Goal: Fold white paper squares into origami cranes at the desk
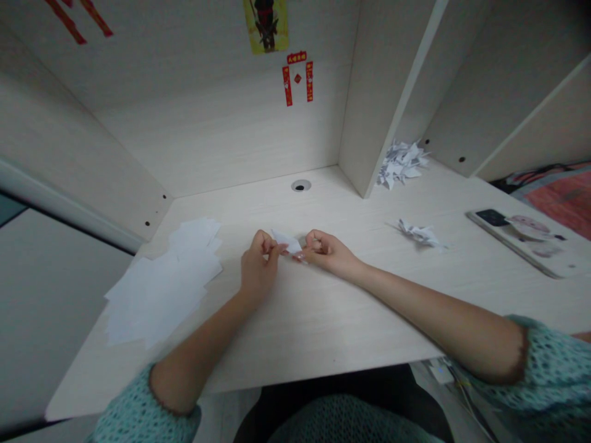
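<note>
On my feed I am looking down at a pale wood-grain desk [323,320] set into a cubicle of the same light board, with a back panel [221,129] rising behind it and an upright divider [369,123] splitting off a side bay to the right. A round cable hole [300,185] sits at the back of the desktop. Small red paper decorations [298,77] and a yellow picture [266,24] are stuck on the back panel. A loose spread of white sheets [161,289] lies on the left of the desk. A heap of folded paper figures [401,163] sits in the side bay, one folded figure [420,234] lies alone further forward, and a phone [517,237] lies flat near the right edge. The small folded white paper [287,241] is held just above the desk at its middle, between both hands. The left hand [258,267] pinches its left end with curled fingers, and the right hand [327,251] pinches its right end, fingers drawn in. Its long axis runs nearly level across my view, tilted slightly, with a pointed tip up and to the left above the left fingertips. I cannot tell whether it touches the desk.
</note>
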Available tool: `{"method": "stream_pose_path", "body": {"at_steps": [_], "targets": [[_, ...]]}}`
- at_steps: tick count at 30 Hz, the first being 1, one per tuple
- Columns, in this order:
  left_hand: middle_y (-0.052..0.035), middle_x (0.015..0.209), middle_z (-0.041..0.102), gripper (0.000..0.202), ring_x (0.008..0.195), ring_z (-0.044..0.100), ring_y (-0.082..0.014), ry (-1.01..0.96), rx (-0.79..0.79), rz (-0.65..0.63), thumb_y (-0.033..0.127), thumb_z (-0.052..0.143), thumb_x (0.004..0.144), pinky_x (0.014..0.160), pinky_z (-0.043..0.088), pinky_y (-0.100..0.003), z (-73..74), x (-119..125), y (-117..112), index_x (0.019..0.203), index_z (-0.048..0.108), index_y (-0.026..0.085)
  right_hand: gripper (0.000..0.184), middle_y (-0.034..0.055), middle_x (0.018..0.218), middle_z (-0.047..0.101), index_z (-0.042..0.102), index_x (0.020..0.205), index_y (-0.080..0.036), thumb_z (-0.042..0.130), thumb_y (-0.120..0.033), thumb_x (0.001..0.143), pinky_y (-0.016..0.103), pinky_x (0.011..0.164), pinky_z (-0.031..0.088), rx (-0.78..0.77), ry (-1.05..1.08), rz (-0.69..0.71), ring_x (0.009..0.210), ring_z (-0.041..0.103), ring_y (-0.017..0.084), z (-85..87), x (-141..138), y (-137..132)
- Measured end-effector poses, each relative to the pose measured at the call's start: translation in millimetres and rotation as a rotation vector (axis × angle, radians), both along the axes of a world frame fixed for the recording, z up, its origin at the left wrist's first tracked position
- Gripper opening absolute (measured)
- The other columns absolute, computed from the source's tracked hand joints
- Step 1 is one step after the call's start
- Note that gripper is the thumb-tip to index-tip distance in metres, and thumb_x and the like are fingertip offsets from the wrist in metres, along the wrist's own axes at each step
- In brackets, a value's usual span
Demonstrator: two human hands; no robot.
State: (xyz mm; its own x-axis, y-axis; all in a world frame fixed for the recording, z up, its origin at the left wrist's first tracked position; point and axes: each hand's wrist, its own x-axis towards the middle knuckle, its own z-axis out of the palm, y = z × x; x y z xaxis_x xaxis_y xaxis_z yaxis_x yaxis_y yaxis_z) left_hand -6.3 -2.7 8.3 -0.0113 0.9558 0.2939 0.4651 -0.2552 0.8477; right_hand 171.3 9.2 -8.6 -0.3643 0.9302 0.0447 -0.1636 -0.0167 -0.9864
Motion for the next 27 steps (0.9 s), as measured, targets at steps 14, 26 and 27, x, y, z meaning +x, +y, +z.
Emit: {"method": "stream_pose_path", "body": {"at_steps": [14,26,27], "targets": [[-0.0013,0.084,0.069,0.023,0.073,0.065,-0.0163,0.122,-0.052,-0.24,0.032,0.054,0.083,0.053,0.042,-0.022,-0.4,5,-6,0.103,0.045,0.026,0.024,-0.0029,0.063,0.058,0.058,0.076,-0.018,0.071,-0.037,0.069,0.022,0.053,0.04,0.13,-0.003,-0.147,0.055,0.052,0.009,-5.3,1,3],[-0.0052,0.102,0.07,0.028,0.092,0.066,-0.0186,-0.192,-0.093,-0.205,0.033,0.066,0.076,0.079,0.052,-0.029,-1.1,5,-1,0.103,0.062,0.023,0.031,0.0044,0.092,0.066,0.071,0.102,-0.023,0.07,-0.031,0.072,0.029,0.072,0.05,0.253,-0.004,-0.24,0.077,0.062,0.014,3.5,4,-2],[-0.0059,0.105,0.069,0.028,0.092,0.066,-0.0194,-0.221,-0.088,-0.191,0.033,0.067,0.076,0.08,0.052,-0.03,-1.1,5,0,0.102,0.064,0.022,0.031,0.0041,0.091,0.066,0.071,0.103,-0.023,0.07,-0.031,0.072,0.03,0.073,0.05,0.245,0.008,-0.237,0.077,0.063,0.014,2.6,3,-2]]}}
